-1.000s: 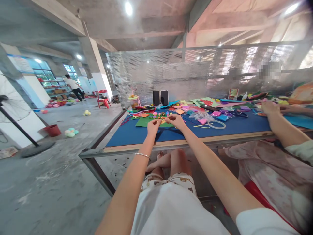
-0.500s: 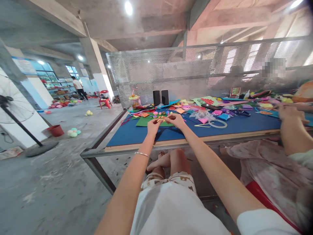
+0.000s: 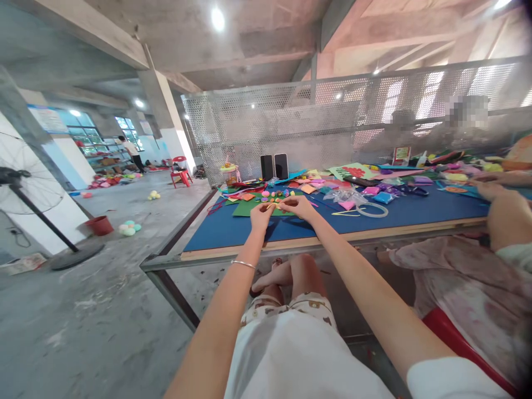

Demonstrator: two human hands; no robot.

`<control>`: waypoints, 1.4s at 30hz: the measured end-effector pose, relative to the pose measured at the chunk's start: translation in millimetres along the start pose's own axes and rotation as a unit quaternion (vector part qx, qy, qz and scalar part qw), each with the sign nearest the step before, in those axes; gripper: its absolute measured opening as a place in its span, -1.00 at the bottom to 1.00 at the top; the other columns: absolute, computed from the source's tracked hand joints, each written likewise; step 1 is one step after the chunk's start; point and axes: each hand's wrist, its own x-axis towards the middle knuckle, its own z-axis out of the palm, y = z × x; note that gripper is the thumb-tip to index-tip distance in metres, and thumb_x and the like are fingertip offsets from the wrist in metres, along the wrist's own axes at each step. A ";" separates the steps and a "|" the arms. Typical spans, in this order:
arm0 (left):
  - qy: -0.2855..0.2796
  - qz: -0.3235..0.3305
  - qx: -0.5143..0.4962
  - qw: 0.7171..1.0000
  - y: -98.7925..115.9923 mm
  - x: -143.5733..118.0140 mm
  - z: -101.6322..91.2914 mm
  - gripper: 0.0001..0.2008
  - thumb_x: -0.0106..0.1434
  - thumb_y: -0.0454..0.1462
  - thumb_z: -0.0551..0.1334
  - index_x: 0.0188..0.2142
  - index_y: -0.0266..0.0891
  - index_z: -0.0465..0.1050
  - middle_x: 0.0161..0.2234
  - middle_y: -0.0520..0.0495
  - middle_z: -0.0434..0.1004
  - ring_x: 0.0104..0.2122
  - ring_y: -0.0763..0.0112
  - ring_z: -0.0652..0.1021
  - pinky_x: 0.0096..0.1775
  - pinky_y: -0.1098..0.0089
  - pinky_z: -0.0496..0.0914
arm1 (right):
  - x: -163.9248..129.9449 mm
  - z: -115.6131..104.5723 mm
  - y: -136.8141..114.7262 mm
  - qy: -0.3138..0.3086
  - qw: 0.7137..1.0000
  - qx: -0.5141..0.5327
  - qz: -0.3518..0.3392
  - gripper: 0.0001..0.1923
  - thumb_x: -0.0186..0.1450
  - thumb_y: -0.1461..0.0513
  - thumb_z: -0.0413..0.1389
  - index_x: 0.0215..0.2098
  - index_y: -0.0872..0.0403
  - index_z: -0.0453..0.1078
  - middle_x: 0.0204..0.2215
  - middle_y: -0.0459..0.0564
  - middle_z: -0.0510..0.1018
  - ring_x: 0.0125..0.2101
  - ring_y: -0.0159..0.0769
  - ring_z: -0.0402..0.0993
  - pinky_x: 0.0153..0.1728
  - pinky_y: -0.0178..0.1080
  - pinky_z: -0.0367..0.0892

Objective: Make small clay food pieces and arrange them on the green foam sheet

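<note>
Both hands meet over the dark green felt sheet (image 3: pixel 249 207), twelve o'clock from the lap. Left hand (image 3: pixel 261 213) and right hand (image 3: pixel 300 205) each pinch an end of a small yellow-orange strip (image 3: pixel 275 205), probably keeping it taut above the blue-topped table (image 3: pixel 415 211).

Bare blue mat (image 3: pixel 233 230) before hands; craft clutter (image 3: pixel 332 191) crowds beyond.

Both hands out over the blue table (image 3: pixel 233 233): left hand (image 3: pixel 261 215) and right hand (image 3: pixel 300 206) pinch a small yellow-orange piece (image 3: pixel 275 205) together (too tiny to identify) above green felt (image 3: pixel 245 208).
</note>
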 end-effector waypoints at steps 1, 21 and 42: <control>-0.004 0.000 0.000 1.000 0.0 -0.5 0.2 -0.71 0.29 -0.19 0.17 -0.05 -0.28 0.35 -0.07 -0.13 0.42 -0.15 0.30 0.49 -0.15 0.18 0.44 | -0.2 0.2 0.1 -0.003 1.000 0.000 0.000 -0.52 -0.07 -0.08 0.27 -0.39 0.13 0.48 -0.46 0.06 0.61 -0.43 -0.19 0.55 -0.35 -0.19 0.46; -0.046 0.021 -0.011 0.999 5.3 -5.9 2.3 -0.73 0.28 -0.20 0.17 -0.07 -0.29 0.37 -0.10 -0.12 0.43 -0.18 0.31 0.50 -0.17 0.20 0.44 | 1.4 -2.0 5.5 0.011 1.000 -0.005 -0.009 -0.53 -0.07 -0.11 0.25 -0.46 0.12 0.46 -0.51 0.06 0.59 -0.45 -0.19 0.54 -0.31 -0.16 0.45; -0.009 0.017 -0.018 1.000 2.6 -2.3 3.3 -0.72 0.28 -0.20 0.18 -0.07 -0.30 0.36 -0.10 -0.12 0.43 -0.18 0.31 0.50 -0.17 0.20 0.44 | 6.2 -6.7 13.6 0.033 0.999 -0.013 -0.004 -0.58 -0.04 -0.07 0.25 -0.46 0.13 0.47 -0.56 0.02 0.56 -0.47 -0.23 0.51 -0.33 -0.19 0.42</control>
